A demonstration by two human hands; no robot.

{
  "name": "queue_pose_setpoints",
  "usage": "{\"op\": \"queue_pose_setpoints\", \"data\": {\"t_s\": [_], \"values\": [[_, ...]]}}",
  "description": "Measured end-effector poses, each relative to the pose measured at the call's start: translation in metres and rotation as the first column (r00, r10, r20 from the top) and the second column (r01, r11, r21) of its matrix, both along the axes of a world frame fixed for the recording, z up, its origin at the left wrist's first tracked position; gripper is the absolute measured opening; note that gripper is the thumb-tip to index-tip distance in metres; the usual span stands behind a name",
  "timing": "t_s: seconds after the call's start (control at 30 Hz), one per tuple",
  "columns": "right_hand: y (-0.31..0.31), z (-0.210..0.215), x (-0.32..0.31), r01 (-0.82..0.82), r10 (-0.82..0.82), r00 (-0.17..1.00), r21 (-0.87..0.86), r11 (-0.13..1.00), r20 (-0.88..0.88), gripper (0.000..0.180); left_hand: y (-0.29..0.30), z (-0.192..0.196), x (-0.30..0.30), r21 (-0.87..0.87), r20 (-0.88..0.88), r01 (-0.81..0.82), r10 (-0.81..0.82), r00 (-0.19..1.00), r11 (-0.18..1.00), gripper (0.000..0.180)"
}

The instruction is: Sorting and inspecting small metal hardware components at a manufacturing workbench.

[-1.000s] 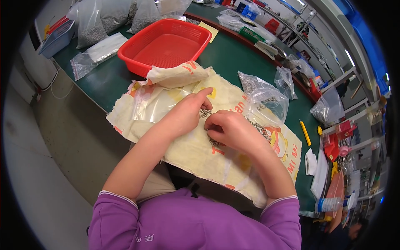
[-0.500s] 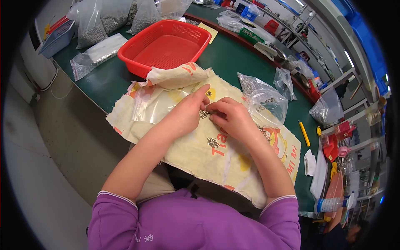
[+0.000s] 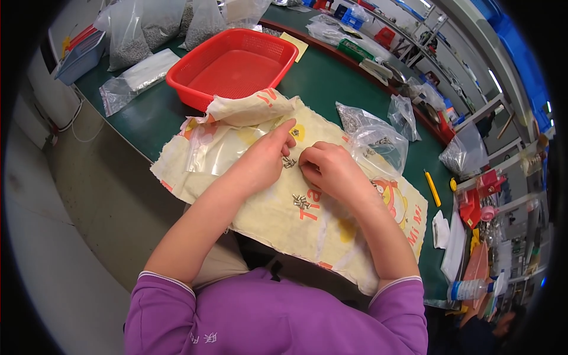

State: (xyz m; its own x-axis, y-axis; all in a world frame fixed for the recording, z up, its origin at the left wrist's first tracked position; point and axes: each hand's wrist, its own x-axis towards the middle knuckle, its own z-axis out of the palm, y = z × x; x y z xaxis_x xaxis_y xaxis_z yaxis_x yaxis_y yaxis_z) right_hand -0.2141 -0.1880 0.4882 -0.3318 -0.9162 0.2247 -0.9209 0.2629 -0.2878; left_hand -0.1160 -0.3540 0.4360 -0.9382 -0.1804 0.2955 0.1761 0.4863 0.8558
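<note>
Small silvery metal pieces lie on a printed yellow cloth point(image 3: 260, 219) in little piles. One pile point(image 3: 289, 161) sits between my two hands, and another pile point(image 3: 301, 202) is nearer my body. My left hand point(image 3: 266, 160) rests beside the middle pile, one finger stretched forward and the others curled; what they hold, if anything, is hidden. Just right of that pile, my right hand point(image 3: 332, 168) has its fingers bent inward in a pinch, and its fingertips are hidden. A few more pieces point(image 3: 296, 133) lie beyond my left fingertips.
A red plastic basket point(image 3: 234, 70) stands beyond the cloth. Clear bags point(image 3: 378, 142) with metal pieces lie to the right, near a yellow pen-like tool point(image 3: 432, 189). Full bags point(image 3: 127, 44) stand at the far left. A spray bottle point(image 3: 470, 290) lies at the right edge.
My right hand has drawn slightly right, away from my left hand, so a gap now separates them. My left hand has hardly moved.
</note>
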Motion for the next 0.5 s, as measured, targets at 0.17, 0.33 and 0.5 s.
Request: {"op": "queue_pose_setpoints", "data": {"t_s": [0.17, 0.33, 0.5], "values": [[0.003, 0.027, 0.013, -0.096, -0.04, 0.908, 0.3, 0.949, 0.418, 0.017, -0.002, -0.001, 0.004, 0.0, 0.017, -0.023, 0.023, 1.0, 1.0, 0.07], [0.0, 0.011, 0.012, 0.105, -0.136, 0.915, 0.102, 0.989, 0.379, 0.023, 0.0, -0.001, 0.0, -0.005, -0.009, -0.011, 0.01, 1.0, 1.0, 0.069], [-0.007, -0.004, 0.01, 0.099, -0.088, 0.966, -0.033, 0.995, 0.245, 0.022, 0.001, 0.001, 0.001, 0.016, 0.003, -0.018, 0.018, 1.0, 1.0, 0.067]]}}
